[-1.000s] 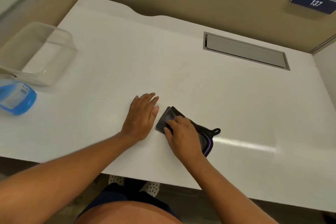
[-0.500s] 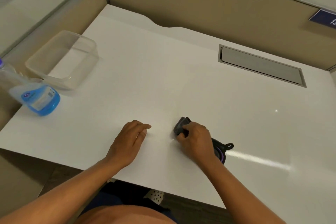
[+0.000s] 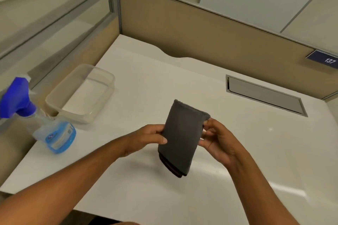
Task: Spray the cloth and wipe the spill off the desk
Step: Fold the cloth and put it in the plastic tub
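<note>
1. Holding a folded dark grey cloth [image 3: 182, 137] up above the white desk [image 3: 182, 82], clear of the surface, with both hands at once.
2. Gripping the cloth's left edge with the left hand [image 3: 146, 138], thumb lying across the front face and the other fingers hidden behind the fabric.
3. Pinching the cloth's right edge with the right hand [image 3: 217, 140], fingers curled in at the upper right corner and palm turned toward the cloth.
4. Hanging roughly upright but tilting, top end leaning to the right and away, lower end pointing down toward the near edge of the desk; showing stacked layers and a darker hem at the bottom.
5. Standing near the left edge of the desk, well apart from the cloth: a spray bottle [image 3: 53, 133] with a blue trigger head, clear body and blue liquid low inside, leaning in the wide-angle view.
6. Sitting just behind the bottle: a clear plastic tub [image 3: 80, 95], open at the top.
7. Lying flush in the desk at the far right: a grey rectangular cable hatch [image 3: 265, 95].
8. Showing on the tan partition [image 3: 182, 29] behind, at the far right: a dark plate [image 3: 323, 59] reading 137.
9. Showing no plain spill on the desk; only pale glare streaks at the right.
</note>
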`<state>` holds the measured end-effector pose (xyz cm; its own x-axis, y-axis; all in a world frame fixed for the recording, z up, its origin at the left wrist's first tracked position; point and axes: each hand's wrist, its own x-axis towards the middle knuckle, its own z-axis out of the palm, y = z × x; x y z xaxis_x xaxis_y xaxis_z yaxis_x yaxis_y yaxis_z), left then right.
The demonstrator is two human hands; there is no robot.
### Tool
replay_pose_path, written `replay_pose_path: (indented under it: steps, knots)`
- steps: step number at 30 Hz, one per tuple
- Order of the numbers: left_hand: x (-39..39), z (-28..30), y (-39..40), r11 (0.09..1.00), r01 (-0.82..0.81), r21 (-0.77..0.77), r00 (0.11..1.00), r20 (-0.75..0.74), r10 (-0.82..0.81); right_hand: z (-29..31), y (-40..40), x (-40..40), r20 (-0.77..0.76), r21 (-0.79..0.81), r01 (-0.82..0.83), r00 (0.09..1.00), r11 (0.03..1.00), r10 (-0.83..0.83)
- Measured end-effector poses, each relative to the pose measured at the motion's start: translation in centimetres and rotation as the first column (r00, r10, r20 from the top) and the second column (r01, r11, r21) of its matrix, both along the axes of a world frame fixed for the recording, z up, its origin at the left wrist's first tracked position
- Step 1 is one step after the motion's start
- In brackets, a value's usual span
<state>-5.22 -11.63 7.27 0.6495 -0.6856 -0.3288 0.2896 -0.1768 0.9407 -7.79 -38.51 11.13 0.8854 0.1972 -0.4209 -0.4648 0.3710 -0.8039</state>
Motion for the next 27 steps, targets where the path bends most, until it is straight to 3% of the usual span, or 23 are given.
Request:
replay_pose_path:
  steps: [4,6,12,15,20,27]
  knots:
    - [2.7,0.7,3.5,0.99,-0.141,-0.029,0.989,-0.036,0.14,0.5,3.7,4.0,-0.022,0.189,0.039,0.999,0.981,-0.035]
    - [3.6,1.0,5.3,0.972,-0.233,-0.029,0.971,-0.054,0.231,0.6,5.3,6.1,-0.07,0.197,0.05,0.997,0.979,-0.037]
    - [5.6,1.9,9.2,0.85,-0.52,0.085,0.853,0.009,0.521,0.8,11.1,12.6,0.053,-0.19,-0.079,0.994,0.979,0.091]
    - [7.2,2.1,10.8,0.699,-0.709,0.096,0.705,0.138,0.696,1.1,14.4,16.3,0.099,-0.256,-0.075,0.99,0.964,0.103]
    - [10.5,2.2,13.6,0.428,-0.903,0.05,0.421,0.308,0.853,1.6,20.4,21.9,0.158,-0.238,-0.113,0.975,0.965,0.153]
    - [14.9,1.2,14.8,0.04,-0.999,-0.014,0.032,0.35,0.936,0.7,26.7,27.5,0.146,-0.155,-0.16,0.972,0.975,0.182]
